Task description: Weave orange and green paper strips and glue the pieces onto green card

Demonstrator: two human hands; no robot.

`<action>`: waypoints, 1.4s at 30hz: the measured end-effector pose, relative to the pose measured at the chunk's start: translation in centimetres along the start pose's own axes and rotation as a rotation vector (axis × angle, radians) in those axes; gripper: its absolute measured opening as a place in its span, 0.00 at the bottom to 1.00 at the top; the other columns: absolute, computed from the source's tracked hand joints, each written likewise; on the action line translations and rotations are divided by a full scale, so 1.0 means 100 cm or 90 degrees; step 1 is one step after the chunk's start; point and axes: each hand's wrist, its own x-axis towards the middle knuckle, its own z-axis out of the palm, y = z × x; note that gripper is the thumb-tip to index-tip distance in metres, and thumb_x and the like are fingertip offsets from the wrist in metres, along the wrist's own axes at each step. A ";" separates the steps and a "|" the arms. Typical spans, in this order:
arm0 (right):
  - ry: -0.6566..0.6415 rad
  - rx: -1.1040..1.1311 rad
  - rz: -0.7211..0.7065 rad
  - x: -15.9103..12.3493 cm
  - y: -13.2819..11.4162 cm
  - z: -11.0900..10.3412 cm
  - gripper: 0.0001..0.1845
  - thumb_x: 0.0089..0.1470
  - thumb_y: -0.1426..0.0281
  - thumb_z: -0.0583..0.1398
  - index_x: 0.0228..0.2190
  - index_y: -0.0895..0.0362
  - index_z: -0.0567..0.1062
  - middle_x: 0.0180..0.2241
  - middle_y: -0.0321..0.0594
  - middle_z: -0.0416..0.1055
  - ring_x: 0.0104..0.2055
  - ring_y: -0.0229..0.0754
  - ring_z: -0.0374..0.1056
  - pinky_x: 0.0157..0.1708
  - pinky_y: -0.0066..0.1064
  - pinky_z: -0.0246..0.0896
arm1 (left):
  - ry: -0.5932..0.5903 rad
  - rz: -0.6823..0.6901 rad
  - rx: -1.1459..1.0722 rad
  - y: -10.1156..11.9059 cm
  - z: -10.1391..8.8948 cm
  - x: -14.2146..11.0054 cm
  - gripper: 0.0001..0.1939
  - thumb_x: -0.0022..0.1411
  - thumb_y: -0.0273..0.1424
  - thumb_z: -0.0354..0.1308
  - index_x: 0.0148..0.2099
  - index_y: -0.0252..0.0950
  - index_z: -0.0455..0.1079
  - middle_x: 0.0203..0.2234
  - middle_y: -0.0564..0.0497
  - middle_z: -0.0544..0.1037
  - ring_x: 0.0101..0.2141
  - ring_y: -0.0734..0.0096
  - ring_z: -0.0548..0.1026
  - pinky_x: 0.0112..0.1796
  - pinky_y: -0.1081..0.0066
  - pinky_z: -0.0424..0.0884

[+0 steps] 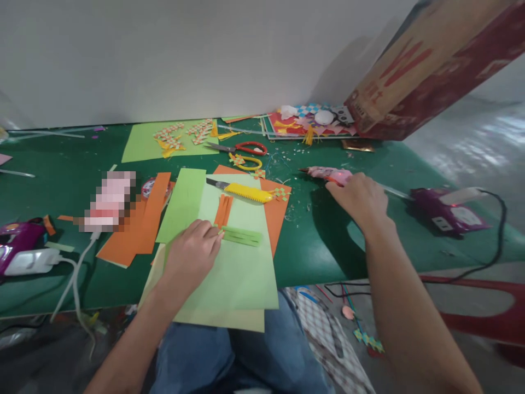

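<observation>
My left hand (194, 246) is closed, its fingertips pinching the paper strips where orange strips (222, 210) meet light-green strips (244, 236). Beneath lies a pale green sheet (241, 279) on other papers. A yellow utility knife (248, 191) rests just beyond the strips, its blade pointing left. On the right, my right hand (363, 200) is wrapped round a pink hot glue gun (332, 174), whose nozzle points left. A clear glue stick (396, 191) sticks out behind it. The handle is hidden by my fingers.
Red-handled scissors (250, 148) and woven paper pieces (170, 137) lie farther back. Orange paper (151, 219) and a blurred-out pink object (110, 200) are at left. Purple power strips (443, 210) with cables sit at both sides. A large paper bag (430, 71) stands back right.
</observation>
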 end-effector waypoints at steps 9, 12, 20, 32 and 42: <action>0.073 0.082 -0.246 -0.064 -0.016 -0.007 0.18 0.50 0.63 0.59 0.41 0.60 0.68 0.33 0.47 0.73 0.31 0.44 0.66 0.30 0.32 0.53 | -0.037 -0.044 -0.044 -0.002 -0.001 0.002 0.19 0.69 0.30 0.44 0.30 0.35 0.72 0.28 0.48 0.75 0.33 0.67 0.74 0.31 0.70 0.69; 0.097 0.078 -0.364 -0.083 -0.022 0.008 0.16 0.49 0.63 0.60 0.38 0.57 0.67 0.33 0.45 0.74 0.31 0.45 0.68 0.28 0.31 0.55 | -0.054 -0.055 -0.052 -0.003 -0.001 0.002 0.20 0.69 0.31 0.44 0.28 0.35 0.72 0.27 0.48 0.74 0.34 0.66 0.74 0.33 0.69 0.69; 0.091 0.050 -0.476 -0.097 -0.036 0.028 0.08 0.53 0.66 0.55 0.35 0.56 0.66 0.30 0.44 0.74 0.31 0.45 0.70 0.26 0.30 0.56 | -0.091 -0.057 -0.087 -0.004 -0.002 0.004 0.21 0.69 0.31 0.43 0.27 0.35 0.70 0.27 0.48 0.73 0.34 0.65 0.73 0.36 0.67 0.69; 0.041 0.005 -0.467 -0.101 -0.045 0.027 0.08 0.53 0.68 0.56 0.36 0.58 0.66 0.32 0.46 0.74 0.32 0.46 0.70 0.26 0.31 0.55 | -0.079 -0.079 -0.132 -0.005 0.002 0.001 0.20 0.69 0.31 0.43 0.29 0.35 0.72 0.29 0.46 0.74 0.36 0.62 0.73 0.36 0.65 0.70; 0.077 0.016 -0.496 -0.101 -0.042 0.029 0.08 0.54 0.69 0.53 0.38 0.56 0.68 0.34 0.46 0.75 0.32 0.45 0.70 0.28 0.31 0.57 | -0.080 -0.075 -0.121 -0.004 0.002 0.001 0.21 0.69 0.31 0.43 0.28 0.35 0.72 0.28 0.46 0.74 0.35 0.62 0.74 0.36 0.64 0.70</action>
